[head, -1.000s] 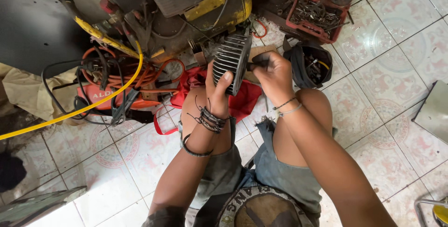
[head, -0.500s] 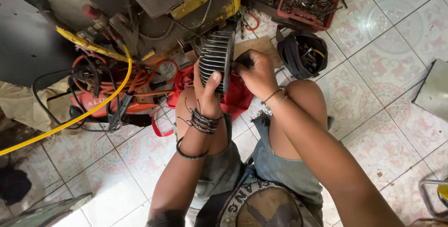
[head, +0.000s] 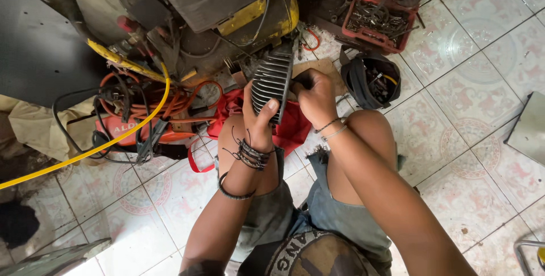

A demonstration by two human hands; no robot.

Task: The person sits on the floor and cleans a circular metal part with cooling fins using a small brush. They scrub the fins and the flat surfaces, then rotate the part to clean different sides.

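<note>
Two hands — left hand [head: 258, 120] and right hand [head: 313, 97] — clasped around ribbed grey metal finned part [head: 271, 80], above red cloth [head: 292, 125]

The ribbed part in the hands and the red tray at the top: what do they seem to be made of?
Ribbed part: probably cast metal, dull grey, with stiff parallel fins, held by the left hand and right hand. Red tray: likely plastic, judging by its even red colour and moulded walls; uncertain.

The finned part [head: 272, 83] is dull grey with dark ribbed stripes. Behind it lies a red cloth [head: 292, 125]; left of it a yellow hose [head: 122, 134] and orange cable [head: 181, 103]; right of it a red tray [head: 380, 9]. The floor tiles [head: 454, 111] are white with pink flowers.
</note>
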